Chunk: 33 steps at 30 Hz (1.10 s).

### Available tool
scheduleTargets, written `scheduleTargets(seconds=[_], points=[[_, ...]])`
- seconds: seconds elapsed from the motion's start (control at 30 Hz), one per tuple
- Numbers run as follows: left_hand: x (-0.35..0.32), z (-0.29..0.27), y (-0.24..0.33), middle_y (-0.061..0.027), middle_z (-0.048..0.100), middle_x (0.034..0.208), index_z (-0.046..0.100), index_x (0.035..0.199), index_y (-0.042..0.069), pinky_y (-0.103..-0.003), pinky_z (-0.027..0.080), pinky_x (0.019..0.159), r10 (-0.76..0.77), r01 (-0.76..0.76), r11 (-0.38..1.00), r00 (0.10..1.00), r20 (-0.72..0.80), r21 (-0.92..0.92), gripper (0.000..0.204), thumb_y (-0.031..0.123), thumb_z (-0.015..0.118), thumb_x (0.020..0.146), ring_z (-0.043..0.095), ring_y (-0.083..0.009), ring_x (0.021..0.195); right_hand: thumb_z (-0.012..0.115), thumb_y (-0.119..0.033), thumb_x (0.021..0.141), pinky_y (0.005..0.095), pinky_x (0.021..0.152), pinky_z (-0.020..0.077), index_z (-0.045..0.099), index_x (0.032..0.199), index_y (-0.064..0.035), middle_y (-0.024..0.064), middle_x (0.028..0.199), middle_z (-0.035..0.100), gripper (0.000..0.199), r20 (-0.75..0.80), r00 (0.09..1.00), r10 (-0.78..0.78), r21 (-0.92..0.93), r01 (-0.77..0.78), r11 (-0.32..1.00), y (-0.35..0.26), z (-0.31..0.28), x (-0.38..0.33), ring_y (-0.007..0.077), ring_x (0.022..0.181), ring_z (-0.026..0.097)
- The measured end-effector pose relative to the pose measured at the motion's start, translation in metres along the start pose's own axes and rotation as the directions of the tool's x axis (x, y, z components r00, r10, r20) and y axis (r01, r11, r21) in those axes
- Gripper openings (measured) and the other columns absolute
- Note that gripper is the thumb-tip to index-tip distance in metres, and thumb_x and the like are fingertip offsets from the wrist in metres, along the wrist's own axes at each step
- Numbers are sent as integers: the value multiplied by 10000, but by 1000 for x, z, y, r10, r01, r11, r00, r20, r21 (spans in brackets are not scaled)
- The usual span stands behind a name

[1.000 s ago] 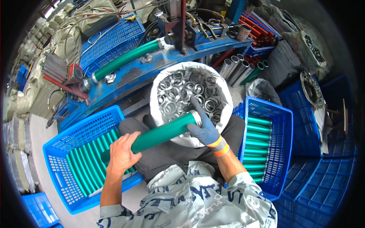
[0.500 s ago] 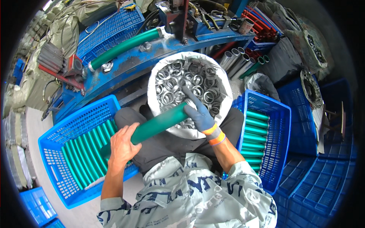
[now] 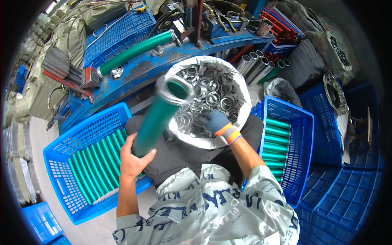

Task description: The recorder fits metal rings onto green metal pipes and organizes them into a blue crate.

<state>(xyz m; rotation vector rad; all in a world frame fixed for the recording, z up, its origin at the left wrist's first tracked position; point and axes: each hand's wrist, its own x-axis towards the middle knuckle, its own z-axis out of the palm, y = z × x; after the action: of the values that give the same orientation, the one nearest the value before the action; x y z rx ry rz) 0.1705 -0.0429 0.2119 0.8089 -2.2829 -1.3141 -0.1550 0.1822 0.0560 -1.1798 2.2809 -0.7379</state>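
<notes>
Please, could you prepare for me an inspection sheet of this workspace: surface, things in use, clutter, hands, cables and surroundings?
Surface: blue bench, scuffed; a second green tube runs along it.
Things in use: green tube, slanted, metal collar at its raised end; white sack of loose metal rings.
Clutter: pliers and a can at the bench's right.
Hands: left hand, bare, grips the tube's lower part; right hand, gloved, is at the rings, its grip unclear.
Cables: dark hoses or cables behind the bench.
Surroundings: crates of green tubes at left and right; silver tubes beyond the sack.
</notes>
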Motion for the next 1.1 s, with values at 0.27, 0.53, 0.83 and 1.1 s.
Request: scheduleTargets(seconds=[0.27, 0.53, 0.83, 1.1], points=[[26, 2, 18, -214, 746, 1364, 565, 1560, -14, -487, 554, 1163, -53, -133, 667, 973, -224, -734, 790, 382, 900, 965, 721, -318, 1266, 749, -285, 1027, 470, 1073, 540, 882, 1166, -164, 82, 1276, 801, 227, 97, 995, -23, -637, 79, 767, 25, 36, 0, 298, 1262, 727], [5, 54, -27, -199, 749, 1510, 687, 1497, 85, -533, 667, 1091, -399, -8, 231, 911, -102, -973, 459, 370, 764, 1145, 753, -324, 1363, 762, -245, 1120, 424, 1089, 661, 703, 1390, -58, 87, 1352, 745, 334, 16, 998, 61, 984, -5, -176, -24, -19, -62, 208, 1253, 755], [-4, 71, -24, -167, 745, 1528, 698, 1493, 73, -503, 649, 1133, -369, 6, 325, 922, -120, -946, 473, 403, 743, 1158, 759, -321, 1353, 737, -56, 1088, 329, 1150, 569, 542, 1717, 28, 107, 1551, 707, 665, -94, 988, 125, 963, 58, 264, -85, -48, -77, 165, 1338, 691], [9, 73, -29, -174, 730, 1525, 666, 1517, 74, -523, 648, 1144, -311, -15, 488, 931, -190, -872, 511, 383, 783, 1128, 742, -328, 1374, 780, -82, 1086, 307, 1142, 569, 595, 1684, 20, 106, 1525, 728, 634, -64, 995, 79, 959, 40, 279, -70, -41, -60, 149, 1320, 699]])
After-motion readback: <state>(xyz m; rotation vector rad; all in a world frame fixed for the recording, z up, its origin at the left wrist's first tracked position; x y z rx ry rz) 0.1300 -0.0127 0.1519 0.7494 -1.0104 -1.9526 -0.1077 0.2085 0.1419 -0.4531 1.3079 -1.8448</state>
